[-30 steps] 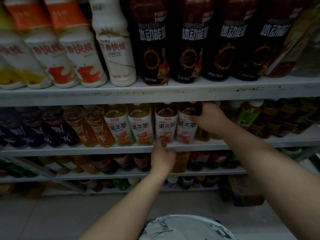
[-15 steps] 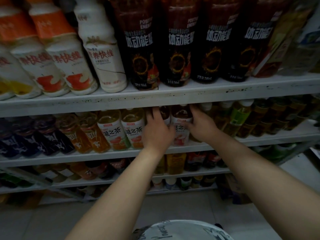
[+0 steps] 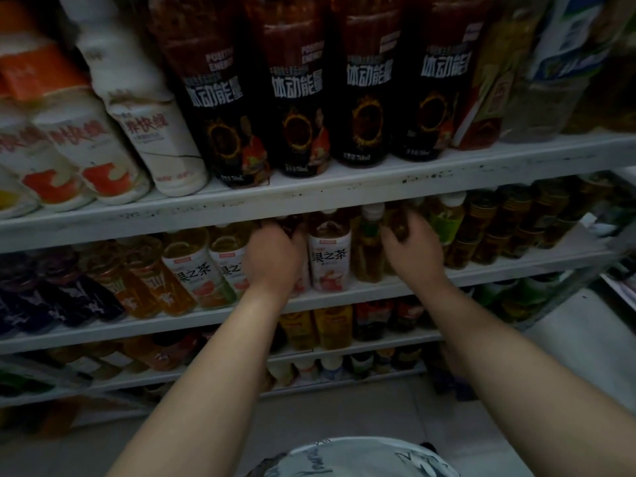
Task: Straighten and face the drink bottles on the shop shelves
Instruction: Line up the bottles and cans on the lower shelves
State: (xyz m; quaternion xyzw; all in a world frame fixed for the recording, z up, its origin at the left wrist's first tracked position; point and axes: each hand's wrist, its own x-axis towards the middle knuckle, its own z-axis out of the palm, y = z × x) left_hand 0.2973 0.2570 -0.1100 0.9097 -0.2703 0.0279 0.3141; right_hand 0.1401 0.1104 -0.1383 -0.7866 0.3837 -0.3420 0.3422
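Note:
On the second shelf (image 3: 344,297) stands a row of fruit tea bottles with white labels. My left hand (image 3: 275,256) grips one of them, its fingers curled round the dark neck, and hides most of its label. Just right of it a white-labelled fruit tea bottle (image 3: 329,259) stands free, label facing out. My right hand (image 3: 411,253) grips a brown tea bottle (image 3: 399,225) near its top, beside a green-capped amber bottle (image 3: 370,249). Two more fruit tea bottles (image 3: 192,266) stand to the left.
The top shelf (image 3: 344,187) holds black energy drink bottles (image 3: 299,98) and white milk drink bottles (image 3: 151,132). Orange bottles (image 3: 151,287) and dark bottles fill the left of the second shelf, dark tea bottles (image 3: 509,222) the right. Lower shelves hold more drinks. Tiled floor lies below.
My left hand rose from the shelf edge to take a fruit tea bottle. My right hand moved right from the fruit tea bottle to the brown tea bottle. The view shifted.

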